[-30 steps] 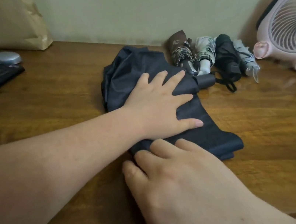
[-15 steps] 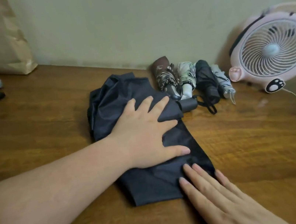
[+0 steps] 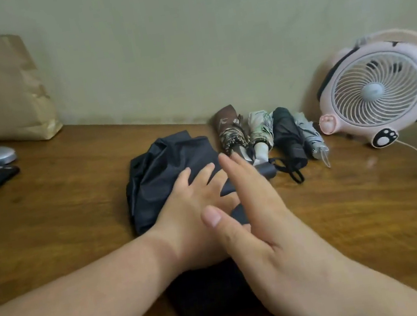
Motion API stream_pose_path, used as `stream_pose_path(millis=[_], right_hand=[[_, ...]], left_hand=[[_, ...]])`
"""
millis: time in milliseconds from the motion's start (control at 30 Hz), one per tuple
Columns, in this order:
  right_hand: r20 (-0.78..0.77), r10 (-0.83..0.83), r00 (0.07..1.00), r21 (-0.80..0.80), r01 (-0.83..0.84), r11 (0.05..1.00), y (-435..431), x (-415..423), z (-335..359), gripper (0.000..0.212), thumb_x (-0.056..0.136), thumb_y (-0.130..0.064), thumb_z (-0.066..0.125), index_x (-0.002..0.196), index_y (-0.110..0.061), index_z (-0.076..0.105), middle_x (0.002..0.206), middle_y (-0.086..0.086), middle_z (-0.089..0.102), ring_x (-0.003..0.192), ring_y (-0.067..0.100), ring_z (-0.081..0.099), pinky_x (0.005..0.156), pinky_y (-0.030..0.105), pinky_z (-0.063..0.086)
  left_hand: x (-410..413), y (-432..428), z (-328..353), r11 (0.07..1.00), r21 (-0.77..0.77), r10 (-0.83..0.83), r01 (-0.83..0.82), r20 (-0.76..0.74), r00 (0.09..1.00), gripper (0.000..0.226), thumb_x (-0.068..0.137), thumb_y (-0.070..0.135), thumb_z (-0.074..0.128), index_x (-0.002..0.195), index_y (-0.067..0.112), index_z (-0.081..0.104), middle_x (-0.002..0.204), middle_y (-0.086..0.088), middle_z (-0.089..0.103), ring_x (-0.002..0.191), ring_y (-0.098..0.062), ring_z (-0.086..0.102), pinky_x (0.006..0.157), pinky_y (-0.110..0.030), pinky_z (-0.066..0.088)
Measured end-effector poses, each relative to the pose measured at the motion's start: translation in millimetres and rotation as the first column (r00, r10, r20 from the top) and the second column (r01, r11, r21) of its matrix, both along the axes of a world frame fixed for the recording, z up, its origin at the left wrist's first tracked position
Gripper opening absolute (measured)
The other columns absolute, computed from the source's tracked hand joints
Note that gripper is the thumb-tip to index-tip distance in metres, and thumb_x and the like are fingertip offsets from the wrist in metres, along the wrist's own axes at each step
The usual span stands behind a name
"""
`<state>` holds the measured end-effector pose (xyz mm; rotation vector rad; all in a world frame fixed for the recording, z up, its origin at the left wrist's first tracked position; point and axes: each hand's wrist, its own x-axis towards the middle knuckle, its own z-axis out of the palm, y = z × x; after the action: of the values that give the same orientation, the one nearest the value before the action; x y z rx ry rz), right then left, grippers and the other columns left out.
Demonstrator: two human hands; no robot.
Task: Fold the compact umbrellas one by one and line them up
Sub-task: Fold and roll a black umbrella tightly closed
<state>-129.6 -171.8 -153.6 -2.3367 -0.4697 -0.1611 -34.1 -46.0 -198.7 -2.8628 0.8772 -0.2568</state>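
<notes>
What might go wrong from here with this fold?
1. The dark umbrella is bunched beyond the left hand, which only presses it with flat fingers; it may spring loose once released.
2. The right hand hovers near the folded row by the wall; a nudge might knock that line askew.

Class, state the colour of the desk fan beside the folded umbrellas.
The fan is pale pink and white; the head view shows it best.
</notes>
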Motion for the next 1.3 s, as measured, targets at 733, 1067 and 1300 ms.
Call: stream_pose_path(millis=[733, 1067, 1300], right_hand=[[-0.315, -0.243, 0.917, 0.743, 0.398, 0.538, -9, 91, -40, 0.028, 0.093, 0.007, 0.056, 0.102, -0.018, 0.049, 0.079, 0.01, 0.054, 0.055, 0.018, 0.056, 0.05, 0.036, 0.053], [-0.303, -0.221, 0.927, 0.657, 0.371, 0.656, -14, 95, -41, 0.057, 0.084, 0.014, 0.064, 0.107, -0.033, 0.042, 0.103, 0.003, 0.05, 0.052, 0.009, 0.068, 0.073, 0.056, 0.062], [-0.302, -0.235, 0.924, 0.67, 0.381, 0.638, -14, 95, -42, 0.055, 0.083, 0.014, 0.064, 0.113, -0.027, 0.042, 0.102, 0.003, 0.05, 0.053, 0.013, 0.068, 0.071, 0.051, 0.062]], left_hand=[[6, 19, -4, 0.859, -0.493, -0.037, 0.14, 0.214, 0.976, 0.047, 0.07, 0.002, 0.074, 0.097, 0.025, 0.045, 0.129, -0.003, 0.053, 0.125, -0.026, 0.051, 0.107, -0.04, 0.047], [0, 67, 45, 0.764, -0.525, 0.495, -0.376, 0.102, 0.863, 0.145, 0.039, 0.078, 0.087, 0.156, 0.046, 0.007, 0.165, 0.007, 0.01, 0.152, -0.02, 0.01, 0.124, -0.046, 0.013], [8, 80, 49, 0.547, -0.727, 0.309, -0.414, -0.284, 0.908, 0.149, 0.045, 0.041, 0.104, 0.15, 0.063, 0.0, 0.137, 0.01, 0.055, 0.125, -0.01, 0.056, 0.107, -0.031, 0.047]])
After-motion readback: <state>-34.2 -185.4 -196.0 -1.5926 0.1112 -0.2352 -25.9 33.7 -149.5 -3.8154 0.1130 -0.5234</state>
